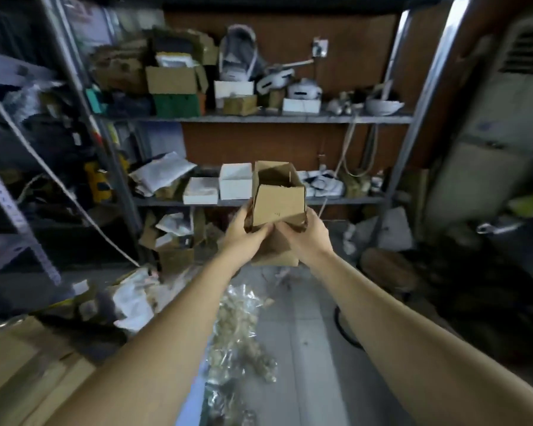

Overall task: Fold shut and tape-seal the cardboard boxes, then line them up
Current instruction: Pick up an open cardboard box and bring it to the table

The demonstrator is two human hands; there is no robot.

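Upper shelf (290, 119) of the metal rack is crammed: a green box (176, 105), small white boxes (301, 106), and a white bowl (383, 106) at the right end. Lower shelf (345, 200) has two white cartons (235, 180) and crumpled mailers (160, 173). Clear plastic bags (240, 327) are lying on the grey floor (314, 333).

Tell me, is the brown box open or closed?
Open. The cardboard box shows a dark hollow at its far end. The left hand and right hand grip its near end.
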